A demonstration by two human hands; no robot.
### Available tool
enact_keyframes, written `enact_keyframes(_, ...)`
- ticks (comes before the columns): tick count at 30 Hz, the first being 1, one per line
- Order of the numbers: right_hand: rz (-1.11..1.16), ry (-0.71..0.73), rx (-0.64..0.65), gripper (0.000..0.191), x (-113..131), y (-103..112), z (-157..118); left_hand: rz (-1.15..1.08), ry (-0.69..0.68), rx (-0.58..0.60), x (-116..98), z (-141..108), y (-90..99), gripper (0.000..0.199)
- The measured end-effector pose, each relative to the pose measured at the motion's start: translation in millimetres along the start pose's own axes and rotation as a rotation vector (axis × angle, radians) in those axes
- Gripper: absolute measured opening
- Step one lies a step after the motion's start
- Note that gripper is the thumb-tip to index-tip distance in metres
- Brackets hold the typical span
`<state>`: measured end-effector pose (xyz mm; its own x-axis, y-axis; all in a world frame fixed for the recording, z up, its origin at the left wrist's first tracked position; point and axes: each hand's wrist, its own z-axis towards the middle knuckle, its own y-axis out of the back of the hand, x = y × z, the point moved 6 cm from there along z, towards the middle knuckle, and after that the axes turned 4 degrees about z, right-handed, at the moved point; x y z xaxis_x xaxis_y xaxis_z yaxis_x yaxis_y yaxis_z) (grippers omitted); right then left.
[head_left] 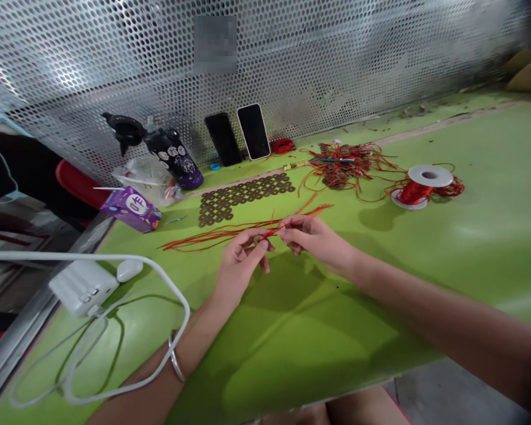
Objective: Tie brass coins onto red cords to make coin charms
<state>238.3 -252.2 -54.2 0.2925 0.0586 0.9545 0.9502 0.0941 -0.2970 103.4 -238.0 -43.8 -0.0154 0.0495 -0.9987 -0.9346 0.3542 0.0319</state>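
Note:
Between finger and thumb, my left hand pinches a small round coin with red cord at it. My right hand, just to the right, has its fingertips closed on the red cord close to that coin. Several long red cords lie on the green table behind both hands. Beyond them, flat brown coins are laid out in rows. A tangled pile of coins with red cords lies farther to the right, and a white spool of red cord stands beside it.
Two phones lean on the perforated metal wall. A dark bottle, a plastic bag and a purple box stand at the left. A white power adapter with a looping cable lies near my left forearm.

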Motion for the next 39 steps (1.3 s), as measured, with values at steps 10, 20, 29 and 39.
enact_keyframes(10, 0.13, -0.094, -0.056, 0.016, 0, 0, -2, -0.015, -0.034, -0.001, -5, 0, -0.8, 0.02)
enact_keyframes(20, 0.019, -0.009, -0.016, 0.02, 1, 1, 0, 0.022, -0.066, 0.03, -5, 0, -0.9, 0.015)
enact_keyframes(29, 0.014, -0.052, 0.052, 0.018, -1, -6, -3, 0.055, -0.079, 0.032, 0, 0, 1.0, 0.013)
enact_keyframes(39, -0.003, -0.038, 0.063, 0.016, 0, -8, -4, 0.138, -0.085, 0.005, -2, 0, 3.3, 0.011)
